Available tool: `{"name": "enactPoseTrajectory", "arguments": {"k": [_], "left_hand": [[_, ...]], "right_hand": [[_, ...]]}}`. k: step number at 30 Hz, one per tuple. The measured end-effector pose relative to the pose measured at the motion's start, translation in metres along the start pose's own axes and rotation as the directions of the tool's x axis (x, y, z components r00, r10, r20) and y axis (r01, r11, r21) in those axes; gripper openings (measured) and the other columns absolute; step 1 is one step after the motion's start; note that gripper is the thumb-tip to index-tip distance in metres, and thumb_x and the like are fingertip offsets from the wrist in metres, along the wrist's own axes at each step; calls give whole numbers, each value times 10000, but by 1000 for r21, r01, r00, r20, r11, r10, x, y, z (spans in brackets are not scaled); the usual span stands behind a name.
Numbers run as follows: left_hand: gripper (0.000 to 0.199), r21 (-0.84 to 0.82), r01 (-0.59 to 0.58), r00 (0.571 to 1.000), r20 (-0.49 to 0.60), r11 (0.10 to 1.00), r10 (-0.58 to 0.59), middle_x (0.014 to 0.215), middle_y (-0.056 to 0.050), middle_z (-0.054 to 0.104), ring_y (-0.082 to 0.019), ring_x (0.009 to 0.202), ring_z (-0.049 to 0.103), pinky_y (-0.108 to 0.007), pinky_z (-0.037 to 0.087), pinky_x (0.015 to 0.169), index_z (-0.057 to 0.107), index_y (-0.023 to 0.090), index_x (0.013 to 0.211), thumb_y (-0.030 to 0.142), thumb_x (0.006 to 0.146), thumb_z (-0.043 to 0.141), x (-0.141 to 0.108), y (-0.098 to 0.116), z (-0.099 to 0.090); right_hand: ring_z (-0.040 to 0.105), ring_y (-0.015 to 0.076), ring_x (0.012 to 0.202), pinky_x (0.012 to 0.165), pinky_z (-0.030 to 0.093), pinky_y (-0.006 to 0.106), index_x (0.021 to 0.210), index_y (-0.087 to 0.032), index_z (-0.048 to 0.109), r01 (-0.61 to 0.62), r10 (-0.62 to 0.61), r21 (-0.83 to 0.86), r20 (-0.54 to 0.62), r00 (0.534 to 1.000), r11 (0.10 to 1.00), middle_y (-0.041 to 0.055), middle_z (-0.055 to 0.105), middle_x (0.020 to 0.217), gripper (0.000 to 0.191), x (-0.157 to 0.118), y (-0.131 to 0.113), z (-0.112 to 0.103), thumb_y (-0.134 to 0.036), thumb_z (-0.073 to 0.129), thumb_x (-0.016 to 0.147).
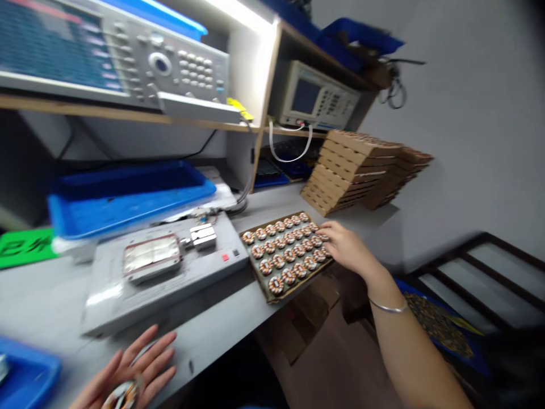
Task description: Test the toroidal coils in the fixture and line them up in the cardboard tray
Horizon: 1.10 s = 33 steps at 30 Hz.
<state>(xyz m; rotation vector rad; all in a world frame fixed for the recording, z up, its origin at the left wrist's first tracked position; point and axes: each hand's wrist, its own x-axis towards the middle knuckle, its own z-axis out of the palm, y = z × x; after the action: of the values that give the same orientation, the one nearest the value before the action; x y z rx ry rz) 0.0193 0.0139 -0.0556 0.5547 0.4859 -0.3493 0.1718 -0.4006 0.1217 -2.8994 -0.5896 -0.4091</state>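
Observation:
My left hand [142, 363] is palm up at the lower left with its fingers spread. In its palm rests a copper-wound ring coil [121, 396], partly cut off by the frame's bottom edge. My right hand [346, 245] reaches to the right end of a shallow cardboard tray [263, 286]. Rows of similar ring coils [289, 254] fill this tray. The right fingers are bent together over the coils at the tray's edge; what sits between the fingertips is hidden. A silver bangle [388, 308] circles the right wrist.
A grey test fixture [170, 295] with a metal block [203, 236] stands left of the tray. Behind it is a blue bin [128, 207]; another blue tray [32, 375] lies lower left. Stacked cardboard trays [340, 176] stand behind the right hand. Instruments [183, 71] occupy the shelves.

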Motion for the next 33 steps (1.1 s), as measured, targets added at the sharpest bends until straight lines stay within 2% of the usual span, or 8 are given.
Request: {"name": "enactPoseTrajectory", "arguments": {"k": [2,5,10,12,18,21,25,33], "left_hand": [[630,-12,-68,998,-7,998,68,1241,-156,536,-312,1101,519,-449,508,842,293,234,1353,226,778,549,-11,-2,19],[523,-74,-95,991,86,993,101,1215,-209,541,-325,1114,507,-476,479,862,353,153,1311,301,829,490,-14,0,30],[472,-142,-111,984,126,984,129,1115,-163,611,-286,1022,581,-446,476,852,425,136,1251,379,847,445,-15,1,20],[495,-150,-101,985,124,984,120,1115,-156,611,-278,1018,583,-426,463,869,430,142,1248,414,835,455,-18,0,20],[433,-257,-99,968,198,961,153,1079,-144,622,-271,1064,556,-408,417,912,467,153,1178,428,846,424,-22,0,21],[380,-295,-97,943,277,950,182,1103,-150,604,-272,1083,540,-422,407,909,497,157,1106,425,858,396,-18,0,17],[398,-279,-78,943,291,957,162,1192,-180,537,-287,1102,517,-463,395,898,460,171,1127,450,850,395,-14,1,14],[414,-267,-75,946,285,961,153,1136,-183,565,-267,1010,567,-444,405,860,442,165,1132,460,847,392,-14,1,15]], "right_hand": [[534,204,1008,913,418,368,1031,-199,591,178,-167,106,-109,980,978,69,560,1085,276,9,-48,5,-118,462,801],[538,165,983,884,436,315,1060,-203,565,462,-453,363,-114,884,809,58,586,1031,258,15,-136,32,-145,451,835],[530,170,1000,788,448,290,1189,-235,463,713,-852,500,108,513,492,47,550,1152,369,-3,-259,94,-229,513,824],[533,204,980,754,452,315,1184,-207,457,748,-875,461,174,452,478,75,553,1133,427,-10,-287,111,-295,575,783],[560,188,796,664,458,291,930,-142,566,657,-789,439,306,533,613,76,600,919,194,0,-309,115,-241,574,764],[546,152,864,759,453,262,993,-174,565,576,-755,570,123,644,585,51,585,945,197,38,-297,98,-193,528,801],[514,178,974,880,420,319,1111,-157,541,568,-609,492,-95,788,659,91,555,1025,292,103,-276,86,-163,491,824],[533,193,960,869,430,334,1076,-163,575,575,-607,364,-35,794,732,84,592,1005,290,144,-271,110,-199,570,789]]}}
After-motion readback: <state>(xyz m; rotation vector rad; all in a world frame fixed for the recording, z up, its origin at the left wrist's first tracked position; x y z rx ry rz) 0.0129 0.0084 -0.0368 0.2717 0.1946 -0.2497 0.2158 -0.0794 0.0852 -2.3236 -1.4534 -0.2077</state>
